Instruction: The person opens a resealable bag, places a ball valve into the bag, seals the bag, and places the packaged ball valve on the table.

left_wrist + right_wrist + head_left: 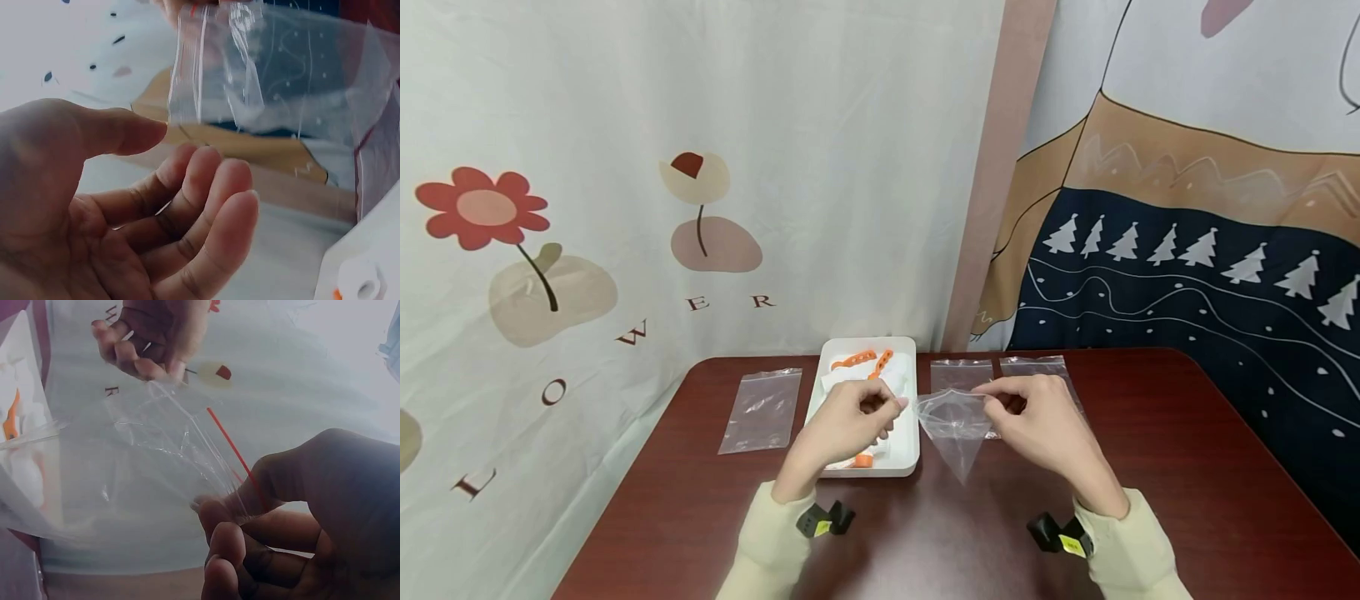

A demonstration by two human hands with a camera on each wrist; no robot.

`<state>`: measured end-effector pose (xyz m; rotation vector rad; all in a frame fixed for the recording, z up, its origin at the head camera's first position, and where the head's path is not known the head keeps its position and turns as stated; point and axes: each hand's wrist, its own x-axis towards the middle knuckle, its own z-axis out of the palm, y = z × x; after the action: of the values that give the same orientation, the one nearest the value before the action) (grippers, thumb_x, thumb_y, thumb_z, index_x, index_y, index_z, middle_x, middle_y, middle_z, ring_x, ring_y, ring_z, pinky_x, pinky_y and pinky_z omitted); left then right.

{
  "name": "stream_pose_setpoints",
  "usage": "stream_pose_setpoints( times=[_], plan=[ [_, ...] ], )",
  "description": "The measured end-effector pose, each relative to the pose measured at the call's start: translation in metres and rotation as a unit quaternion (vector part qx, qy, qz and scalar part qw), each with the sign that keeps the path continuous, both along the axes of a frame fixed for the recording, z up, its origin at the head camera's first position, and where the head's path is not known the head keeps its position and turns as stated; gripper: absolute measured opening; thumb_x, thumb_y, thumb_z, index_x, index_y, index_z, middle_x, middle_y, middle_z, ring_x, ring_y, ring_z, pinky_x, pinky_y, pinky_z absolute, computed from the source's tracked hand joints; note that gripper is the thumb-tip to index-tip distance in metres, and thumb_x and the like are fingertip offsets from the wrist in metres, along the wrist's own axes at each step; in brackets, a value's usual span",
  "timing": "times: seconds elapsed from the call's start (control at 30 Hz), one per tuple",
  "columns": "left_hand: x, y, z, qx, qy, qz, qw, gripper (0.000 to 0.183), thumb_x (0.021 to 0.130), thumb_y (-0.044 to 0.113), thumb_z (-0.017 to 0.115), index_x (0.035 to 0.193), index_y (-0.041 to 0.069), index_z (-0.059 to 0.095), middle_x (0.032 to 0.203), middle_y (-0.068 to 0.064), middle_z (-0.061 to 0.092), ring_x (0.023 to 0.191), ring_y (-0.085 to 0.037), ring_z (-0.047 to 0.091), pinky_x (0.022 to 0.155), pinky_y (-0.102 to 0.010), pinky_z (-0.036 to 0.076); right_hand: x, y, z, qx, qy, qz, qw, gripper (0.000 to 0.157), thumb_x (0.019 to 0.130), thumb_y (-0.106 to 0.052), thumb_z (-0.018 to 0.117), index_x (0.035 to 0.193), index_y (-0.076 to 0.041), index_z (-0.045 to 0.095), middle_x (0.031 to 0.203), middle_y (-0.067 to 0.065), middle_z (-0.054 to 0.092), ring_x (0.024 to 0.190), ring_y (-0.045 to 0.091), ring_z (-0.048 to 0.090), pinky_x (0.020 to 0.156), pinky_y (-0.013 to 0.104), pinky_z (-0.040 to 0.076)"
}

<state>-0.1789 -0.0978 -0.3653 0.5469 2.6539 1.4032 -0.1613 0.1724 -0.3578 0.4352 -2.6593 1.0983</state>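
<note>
My right hand (1048, 421) pinches the rim of a clear zip-lock bag (957, 425) between thumb and fingers. The bag hangs with its mouth spread and a corner pointing down; a red line (230, 440) runs along its rim. Close to the bag's other side is my left hand (853, 421), above the white tray (910, 457). In the left wrist view, its thumb (134, 131) and loosely bent fingers (228, 219) stand apart. The thumb tip lies near the bag's edge; whether they touch is unclear.
The tray holds orange strips with holes (856, 358), white pieces and an orange part (863, 460). One flat zip-lock bag (763, 410) lies left of the tray; two more, a nearer bag (958, 373) and a farther one (1033, 367), lie right. Printed curtains (850, 208) back the table.
</note>
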Motion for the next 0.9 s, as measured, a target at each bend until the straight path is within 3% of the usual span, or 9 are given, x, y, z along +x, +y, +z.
stream_pose_setpoints(
  times=[0.17,0.33,0.5,0.67,0.9],
  plan=[
    [-0.013,-0.014,-0.005,-0.015,0.042,0.037,0.9983,0.014,0.098,0.018,0.066,0.086,0.013,0.072,0.073,-0.001,0.066,0.068,-0.012,0.062,0.062,-0.024,0.053,-0.004,0.006,0.0,-0.001,-0.007,-0.01,1.0,0.028,0.088,-0.006,0.059,0.1,-0.018,0.082,0.053,-0.008,0.051,0.046,0.008,0.041,0.044,0.024,0.034],
    [-0.024,-0.023,-0.014,-0.036,0.04,0.047,0.9974,0.01,0.096,0.017,0.068,0.094,0.012,0.076,0.083,0.001,0.072,0.073,-0.009,0.064,0.065,-0.025,0.054,-0.007,0.012,0.0,0.006,-0.017,-0.019,1.0,0.027,0.09,-0.008,0.06,0.102,-0.017,0.082,0.054,-0.007,0.054,0.046,0.009,0.043,0.044,0.024,0.035],
    [-0.034,-0.026,-0.026,-0.069,0.027,0.032,0.9968,0.01,0.096,0.018,0.069,0.096,0.012,0.077,0.088,0.002,0.074,0.081,-0.01,0.065,0.074,-0.027,0.052,-0.009,0.018,-0.001,0.006,-0.028,-0.025,0.999,0.026,0.091,-0.009,0.06,0.104,-0.016,0.081,0.055,-0.005,0.054,0.044,0.01,0.042,0.042,0.025,0.035],
    [-0.044,-0.029,-0.043,-0.1,0.024,-0.005,0.9947,0.01,0.093,0.015,0.071,0.098,0.009,0.077,0.088,0.0,0.074,0.084,-0.012,0.066,0.076,-0.026,0.051,-0.011,0.024,-0.001,0.005,-0.034,-0.028,0.999,0.028,0.091,-0.009,0.058,0.105,-0.016,0.081,0.054,-0.003,0.053,0.042,0.01,0.038,0.041,0.025,0.033],
    [-0.05,-0.027,-0.061,-0.157,0.01,-0.053,0.9862,0.028,0.087,0.016,0.077,0.11,0.0,0.075,0.104,-0.012,0.076,0.098,-0.025,0.071,0.087,-0.036,0.056,-0.012,0.028,0.0,0.003,-0.038,-0.031,0.999,0.029,0.092,-0.008,0.057,0.107,-0.013,0.081,0.057,-0.002,0.055,0.043,0.01,0.04,0.041,0.025,0.034]
  ],
)
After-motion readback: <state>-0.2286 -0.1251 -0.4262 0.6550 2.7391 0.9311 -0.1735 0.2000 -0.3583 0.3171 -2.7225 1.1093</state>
